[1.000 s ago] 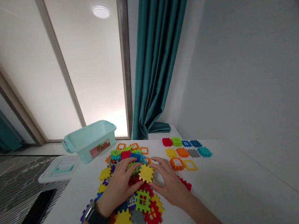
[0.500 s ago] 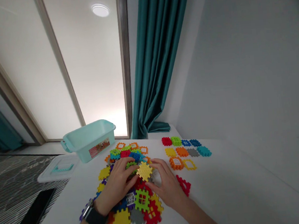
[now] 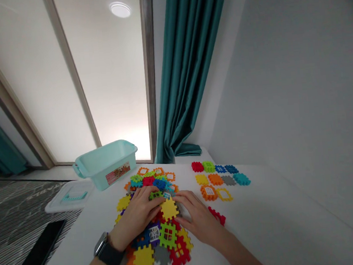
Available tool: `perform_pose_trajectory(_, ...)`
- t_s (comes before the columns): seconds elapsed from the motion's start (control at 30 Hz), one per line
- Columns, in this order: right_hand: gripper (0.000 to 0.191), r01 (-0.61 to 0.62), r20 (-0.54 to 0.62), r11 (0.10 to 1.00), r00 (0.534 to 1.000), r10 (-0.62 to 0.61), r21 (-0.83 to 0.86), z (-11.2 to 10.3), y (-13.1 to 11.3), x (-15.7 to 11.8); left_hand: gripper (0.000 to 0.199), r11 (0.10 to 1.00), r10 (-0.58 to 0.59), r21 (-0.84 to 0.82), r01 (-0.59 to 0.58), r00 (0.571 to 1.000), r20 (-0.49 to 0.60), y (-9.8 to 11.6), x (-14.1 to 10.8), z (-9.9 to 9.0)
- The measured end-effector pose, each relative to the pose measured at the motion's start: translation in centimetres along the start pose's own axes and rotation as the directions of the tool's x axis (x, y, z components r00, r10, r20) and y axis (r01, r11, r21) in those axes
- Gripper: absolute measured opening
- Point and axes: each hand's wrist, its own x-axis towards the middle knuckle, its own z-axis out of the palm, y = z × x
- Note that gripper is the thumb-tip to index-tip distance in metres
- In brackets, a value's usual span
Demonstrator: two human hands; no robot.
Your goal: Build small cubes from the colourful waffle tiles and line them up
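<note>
The yellow waffle block (image 3: 169, 209) is shifted toward 6 o'clock and lies flat and squarish, with no long axis, on the block pile (image 3: 164, 237). The open left hand (image 3: 134, 217) is spread at its 9 o'clock, the open right hand (image 3: 197, 214) at its 3 o'clock; neither is seen closed on it, and which is nearer cannot be told.

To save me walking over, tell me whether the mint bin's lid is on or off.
Off: the bin stands open, its lid lying beside it.

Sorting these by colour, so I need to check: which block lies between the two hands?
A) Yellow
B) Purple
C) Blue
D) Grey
A: the yellow block sits on the pile between the left hand and the right hand.
</note>
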Motion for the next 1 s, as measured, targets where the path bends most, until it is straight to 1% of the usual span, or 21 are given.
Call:
perform_pose_trajectory(0.13,0.05,0.001,-0.031,1.0,1.0,0.0,0.003,0.2,-0.1,0.0,0.027,1.0,0.001,0.004,-0.001,1.0,0.01,0.2,0.0,0.1)
perform_pose_trajectory(0.27,0.048,-0.01,-0.07,1.0,0.997,0.011,0.002,0.3,-0.1,0.2,0.032,1.0,-0.016,-0.019,0.016,1.0,0.016,0.7,0.2,-0.3)
perform_pose_trajectory(0.37,0.048,-0.016,-0.123,1.0,0.992,0.016,0.003,0.3,-0.1,0.3,0.041,0.999,-0.032,-0.04,0.031,0.999,-0.021,1.0,0.2,-0.3)
perform_pose_trajectory(0.47,0.046,-0.013,-0.183,1.0,0.983,0.013,0.004,0.5,-0.1,0.3,0.051,0.998,-0.04,-0.049,0.037,0.997,-0.061,1.1,0.2,0.0)
perform_pose_trajectory(0.57,0.044,-0.013,-0.211,1.0,0.977,0.013,0.001,0.9,-0.3,0.2,0.05,0.998,-0.044,-0.047,0.04,0.996,-0.082,1.1,0.1,0.5)
perform_pose_trajectory(0.7,0.043,-0.006,-0.212,0.999,0.977,-0.003,-0.04,1.1,-0.4,0.2,0.045,0.999,-0.037,-0.04,0.033,0.996,-0.086,1.0,0.0,0.5)
perform_pose_trajectory(0.77,0.045,0.041,-0.192,0.994,0.98,-0.06,-0.101,0.8,-0.4,0.2,0.043,0.999,-0.031,-0.032,0.029,0.996,-0.081,0.9,0.0,0.4)
perform_pose_trajectory(0.87,0.043,0.128,-0.132,0.976,0.98,-0.152,-0.174,0.2,-0.4,0.2,0.045,0.999,-0.026,-0.025,0.025,0.998,-0.064,0.8,0.0,0.2)
perform_pose_trajectory(1.0,0.039,0.157,-0.102,0.969,0.979,-0.179,-0.193,-0.2,-0.5,0.2,0.045,0.999,-0.028,-0.022,0.027,0.998,-0.055,0.6,0.1,0.0)
